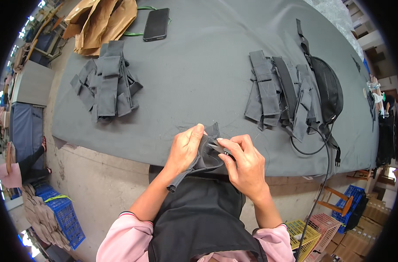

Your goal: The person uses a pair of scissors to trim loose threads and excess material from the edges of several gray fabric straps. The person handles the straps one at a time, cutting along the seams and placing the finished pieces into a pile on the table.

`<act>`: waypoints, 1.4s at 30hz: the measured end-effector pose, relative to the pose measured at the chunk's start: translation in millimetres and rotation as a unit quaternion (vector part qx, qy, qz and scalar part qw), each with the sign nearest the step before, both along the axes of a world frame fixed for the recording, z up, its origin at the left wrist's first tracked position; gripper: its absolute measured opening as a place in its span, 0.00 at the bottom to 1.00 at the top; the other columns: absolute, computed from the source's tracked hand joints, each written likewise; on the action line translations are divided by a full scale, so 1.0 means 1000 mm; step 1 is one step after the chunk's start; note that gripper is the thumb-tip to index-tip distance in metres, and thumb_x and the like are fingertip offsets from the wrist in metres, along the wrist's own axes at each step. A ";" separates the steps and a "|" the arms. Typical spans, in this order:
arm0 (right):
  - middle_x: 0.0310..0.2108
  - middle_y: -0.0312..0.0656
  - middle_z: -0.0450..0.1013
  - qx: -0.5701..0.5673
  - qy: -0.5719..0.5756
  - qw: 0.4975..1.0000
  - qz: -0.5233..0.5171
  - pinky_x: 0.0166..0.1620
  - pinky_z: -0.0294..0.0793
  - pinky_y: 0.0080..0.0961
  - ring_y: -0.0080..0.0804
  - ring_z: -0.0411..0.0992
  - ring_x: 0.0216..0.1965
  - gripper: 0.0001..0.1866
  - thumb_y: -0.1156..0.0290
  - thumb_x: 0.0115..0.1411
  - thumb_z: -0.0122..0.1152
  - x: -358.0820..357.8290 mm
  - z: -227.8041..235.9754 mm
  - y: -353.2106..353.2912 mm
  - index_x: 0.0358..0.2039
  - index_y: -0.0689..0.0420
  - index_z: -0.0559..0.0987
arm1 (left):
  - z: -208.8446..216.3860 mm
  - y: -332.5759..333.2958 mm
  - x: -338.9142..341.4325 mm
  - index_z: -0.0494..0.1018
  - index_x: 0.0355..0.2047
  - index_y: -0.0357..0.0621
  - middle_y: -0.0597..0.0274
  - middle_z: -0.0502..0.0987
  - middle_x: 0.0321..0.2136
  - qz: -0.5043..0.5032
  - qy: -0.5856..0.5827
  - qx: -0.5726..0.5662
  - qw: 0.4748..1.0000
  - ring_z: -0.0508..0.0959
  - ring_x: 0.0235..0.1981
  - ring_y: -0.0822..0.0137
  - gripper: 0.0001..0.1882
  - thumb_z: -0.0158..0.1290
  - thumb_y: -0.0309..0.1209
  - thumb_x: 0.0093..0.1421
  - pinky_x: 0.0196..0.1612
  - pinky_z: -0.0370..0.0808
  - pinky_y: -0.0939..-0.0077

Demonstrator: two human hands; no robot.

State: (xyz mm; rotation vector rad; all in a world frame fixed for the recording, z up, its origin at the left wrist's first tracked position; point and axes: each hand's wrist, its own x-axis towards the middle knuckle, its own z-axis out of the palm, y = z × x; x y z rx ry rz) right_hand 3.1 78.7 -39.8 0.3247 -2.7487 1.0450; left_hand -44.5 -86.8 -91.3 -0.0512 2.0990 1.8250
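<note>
- Low centre of the frame: the left hand [186, 148] closes around a small dark grey fabric piece [204, 158], fingers curled over its upper edge, seemingly to keep it taut at the table's near edge.
- The right hand [245, 163] pinches a small metal snipping tool [221, 149] against that same piece — fingers bent, thumb pressing.
- One stack of grey fabric pieces [106, 83] lies upper left, another [280, 94] right of centre — apparently two batches kept apart.
- A black phone [156, 24] rests near the grey cloth-covered table [199, 65]'s far edge.

Grey-covered table [207, 65] bears fabric stacks [106, 81], phone [156, 24].
</note>
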 end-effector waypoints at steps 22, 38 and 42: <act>0.25 0.35 0.66 0.008 0.080 0.997 0.009 0.25 0.64 0.25 0.28 0.66 0.22 0.16 0.76 0.46 0.63 0.000 -0.004 0.009 0.39 0.57 0.77 | 0.004 0.000 -0.001 0.72 0.26 0.40 0.75 0.67 0.19 -0.043 -0.054 -0.009 0.998 0.63 0.22 0.81 0.24 0.42 0.48 0.67 0.25 0.62 0.83; 0.23 0.33 0.65 0.092 0.066 0.990 0.084 0.25 0.63 0.25 0.27 0.68 0.22 0.12 0.77 0.46 0.62 -0.006 0.006 0.015 0.34 0.58 0.77 | 0.012 -0.005 -0.004 0.72 0.25 0.38 0.71 0.68 0.19 -0.126 -0.046 -0.083 0.988 0.65 0.24 0.79 0.25 0.41 0.48 0.67 0.28 0.65 0.80; 0.23 0.33 0.66 0.076 0.054 0.992 0.090 0.25 0.62 0.25 0.27 0.68 0.22 0.11 0.75 0.46 0.64 -0.008 0.003 0.015 0.32 0.57 0.77 | 0.008 -0.006 -0.006 0.72 0.24 0.39 0.71 0.68 0.18 -0.136 -0.049 -0.063 0.988 0.65 0.23 0.79 0.26 0.40 0.49 0.66 0.28 0.64 0.81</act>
